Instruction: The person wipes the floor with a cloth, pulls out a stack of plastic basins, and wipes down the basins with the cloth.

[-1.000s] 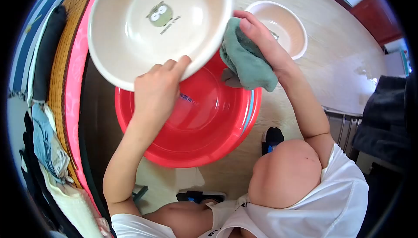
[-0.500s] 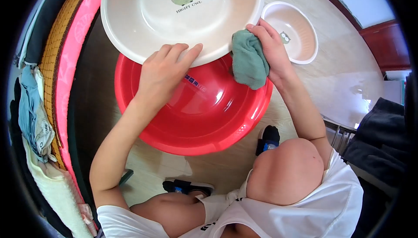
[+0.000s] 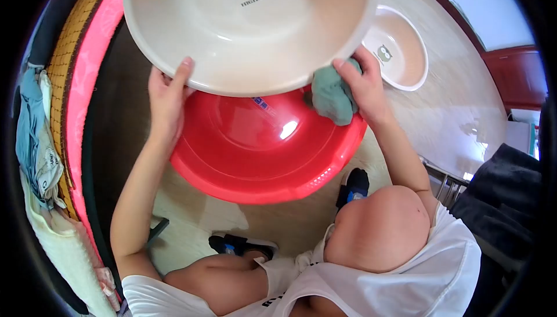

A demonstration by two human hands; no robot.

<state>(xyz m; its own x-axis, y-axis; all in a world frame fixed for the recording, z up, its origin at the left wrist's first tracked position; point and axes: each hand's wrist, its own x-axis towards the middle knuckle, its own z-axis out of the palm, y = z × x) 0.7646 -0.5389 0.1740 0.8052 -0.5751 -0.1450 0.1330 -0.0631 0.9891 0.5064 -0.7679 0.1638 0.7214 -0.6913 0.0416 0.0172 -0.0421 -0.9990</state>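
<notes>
A large cream basin (image 3: 232, 56) with an owl print is held up over a red basin (image 3: 261, 172), tilted so that its inside faces me. My left hand (image 3: 168, 96) grips the cream basin's rim at the lower left, thumb on the inner side. At the right of the same rim, my right hand (image 3: 364, 82) has its thumb and fingers closed on the edge. A green cloth (image 3: 333, 96) is also in that hand and hangs below the rim. The cream basin hides the far part of the red one.
A smaller cream basin (image 3: 400, 50) with an owl print stands on the floor to the right. Along the left is a pink-edged bed (image 3: 93, 85) with clothes (image 3: 38, 137) on it. Dark fabric (image 3: 493, 195) lies at the right, by metal bars (image 3: 447, 180).
My left hand has moved left from the near part of the rim and now grips its side. The cream basin is raised closer to me, and the green cloth has moved with my right hand.
</notes>
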